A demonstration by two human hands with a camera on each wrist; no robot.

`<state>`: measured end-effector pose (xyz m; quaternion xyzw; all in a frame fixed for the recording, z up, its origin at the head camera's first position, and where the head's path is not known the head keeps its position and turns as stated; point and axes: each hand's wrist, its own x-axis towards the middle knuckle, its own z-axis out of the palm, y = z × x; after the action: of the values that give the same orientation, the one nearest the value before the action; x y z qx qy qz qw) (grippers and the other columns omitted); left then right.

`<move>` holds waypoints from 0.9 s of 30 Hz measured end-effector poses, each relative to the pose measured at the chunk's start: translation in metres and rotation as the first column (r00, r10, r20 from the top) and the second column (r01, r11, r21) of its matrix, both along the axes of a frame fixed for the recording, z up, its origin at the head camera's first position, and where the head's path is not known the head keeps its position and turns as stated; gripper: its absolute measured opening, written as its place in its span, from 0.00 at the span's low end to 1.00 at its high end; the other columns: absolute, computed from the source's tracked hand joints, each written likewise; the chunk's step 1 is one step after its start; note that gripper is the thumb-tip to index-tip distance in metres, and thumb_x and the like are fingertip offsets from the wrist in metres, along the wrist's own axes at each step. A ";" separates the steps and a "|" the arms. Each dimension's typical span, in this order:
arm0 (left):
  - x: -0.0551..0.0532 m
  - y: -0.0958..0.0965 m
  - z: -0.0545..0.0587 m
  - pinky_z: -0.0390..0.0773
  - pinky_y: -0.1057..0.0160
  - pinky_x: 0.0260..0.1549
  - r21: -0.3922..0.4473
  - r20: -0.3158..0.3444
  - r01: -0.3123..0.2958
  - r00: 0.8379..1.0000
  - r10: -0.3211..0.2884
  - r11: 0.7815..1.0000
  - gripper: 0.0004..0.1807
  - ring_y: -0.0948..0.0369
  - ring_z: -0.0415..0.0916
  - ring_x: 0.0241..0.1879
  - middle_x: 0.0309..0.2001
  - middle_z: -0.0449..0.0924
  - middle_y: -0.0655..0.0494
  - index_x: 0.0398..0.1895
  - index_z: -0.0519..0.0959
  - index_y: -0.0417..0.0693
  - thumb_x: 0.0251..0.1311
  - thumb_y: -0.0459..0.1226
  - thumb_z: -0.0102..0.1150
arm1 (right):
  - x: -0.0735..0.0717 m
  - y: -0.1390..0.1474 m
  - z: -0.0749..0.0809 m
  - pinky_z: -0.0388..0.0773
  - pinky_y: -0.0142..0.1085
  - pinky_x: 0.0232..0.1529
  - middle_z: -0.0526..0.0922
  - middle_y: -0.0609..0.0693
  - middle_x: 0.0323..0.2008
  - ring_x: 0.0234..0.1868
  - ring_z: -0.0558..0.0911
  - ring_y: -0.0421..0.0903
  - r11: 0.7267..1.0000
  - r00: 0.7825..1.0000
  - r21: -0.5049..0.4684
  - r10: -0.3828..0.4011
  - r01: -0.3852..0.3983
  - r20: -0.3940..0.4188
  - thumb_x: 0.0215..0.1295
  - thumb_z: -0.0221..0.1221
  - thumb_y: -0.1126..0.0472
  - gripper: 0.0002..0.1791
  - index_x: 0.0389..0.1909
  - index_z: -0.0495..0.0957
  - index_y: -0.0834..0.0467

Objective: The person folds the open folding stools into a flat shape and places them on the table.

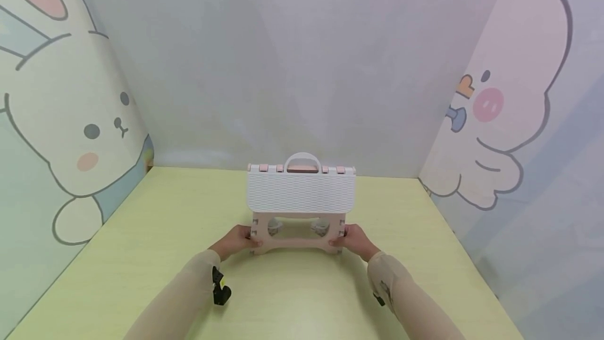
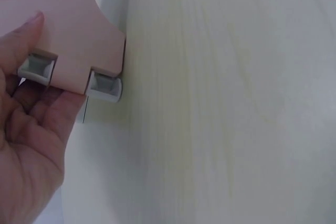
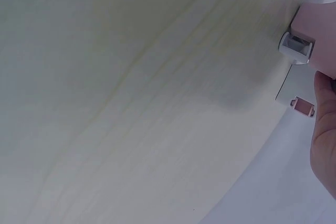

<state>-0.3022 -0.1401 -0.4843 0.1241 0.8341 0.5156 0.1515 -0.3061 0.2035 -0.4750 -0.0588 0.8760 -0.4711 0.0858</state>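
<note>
A folding step stool [image 1: 301,192] stands at the middle of the table, with a white woven-textured top, a white carry handle [image 1: 303,156] at its far edge and a pink leg panel [image 1: 297,242] toward me. My left hand [image 1: 236,240] grips the left side of that panel, thumb on its front face and fingers behind. In the left wrist view, grey hinge pieces [image 2: 104,85] line the panel's edge beside those fingers. On the opposite side, my right hand [image 1: 357,241] holds the panel, its thumb across the front. Only part of this hand [image 3: 325,129] shows in the right wrist view.
The pale yellow-green table [image 1: 302,298] extends around the stool on all sides. A grey-white curtain [image 1: 292,67] hangs behind it. Cartoon-printed side sheets flank the table, a rabbit [image 1: 71,119] at left and a pink figure [image 1: 519,67] at right.
</note>
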 end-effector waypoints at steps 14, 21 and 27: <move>-0.001 -0.001 0.000 0.75 0.57 0.39 -0.011 0.010 -0.009 1.000 0.009 1.000 0.18 0.60 0.74 0.36 0.41 0.83 0.44 0.46 0.78 0.28 0.56 0.33 0.66 | -0.001 0.000 -0.004 0.74 0.37 0.36 0.86 0.56 0.35 0.31 0.77 0.42 1.000 1.000 0.023 -0.004 0.004 -0.017 0.50 0.69 0.65 0.12 0.34 0.82 0.68; -0.001 0.000 -0.001 0.75 0.58 0.38 0.002 0.018 -0.015 1.000 0.015 1.000 0.17 0.61 0.72 0.34 0.38 0.83 0.46 0.45 0.79 0.28 0.56 0.33 0.66 | -0.002 0.000 -0.006 0.74 0.38 0.37 0.85 0.55 0.34 0.31 0.76 0.42 0.999 1.000 0.045 -0.009 0.009 -0.011 0.50 0.70 0.65 0.11 0.32 0.82 0.67; -0.001 -0.001 0.000 0.75 0.59 0.38 -0.006 0.018 -0.017 1.000 0.017 1.000 0.17 0.61 0.73 0.34 0.39 0.83 0.46 0.46 0.79 0.29 0.56 0.33 0.66 | -0.003 -0.001 -0.006 0.74 0.37 0.37 0.85 0.55 0.33 0.30 0.76 0.42 0.999 1.000 0.043 -0.019 0.019 -0.012 0.50 0.70 0.65 0.10 0.32 0.82 0.67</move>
<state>-0.3029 -0.1410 -0.4840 0.1120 0.8352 0.5157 0.1549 -0.3093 0.2022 -0.4807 -0.0513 0.8869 -0.4526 0.0776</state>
